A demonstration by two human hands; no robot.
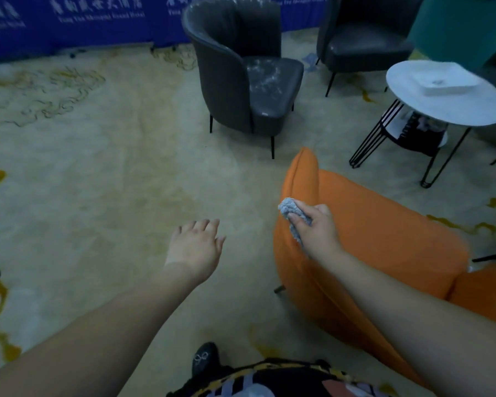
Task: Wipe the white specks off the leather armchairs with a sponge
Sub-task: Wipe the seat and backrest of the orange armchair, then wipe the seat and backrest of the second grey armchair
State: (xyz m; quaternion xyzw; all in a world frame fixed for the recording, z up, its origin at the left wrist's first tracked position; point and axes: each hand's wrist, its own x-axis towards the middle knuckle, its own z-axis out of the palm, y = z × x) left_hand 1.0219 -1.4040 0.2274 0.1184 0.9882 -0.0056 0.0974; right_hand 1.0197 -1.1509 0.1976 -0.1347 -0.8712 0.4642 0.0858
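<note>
Right hand [315, 224] gripping sponge [291, 209] against orange armchair [384, 224]; left hand [196, 243] spread, speckled grey armchair [241, 81] beyond

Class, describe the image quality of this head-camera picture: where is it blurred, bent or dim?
Head view: soft all over, with a bluish cast; the orange chair's right edge smears; the wide lens bends the blue banner and its blurred lettering; white specks on the dark armchair still show; the right hand gripping the grey sponge and the open left hand look fairly sharp.

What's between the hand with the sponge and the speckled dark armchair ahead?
In the head view, only the orange chair's back edge and bare carpet separate the right hand, gripping the sponge, from the speckled dark armchair.
</note>
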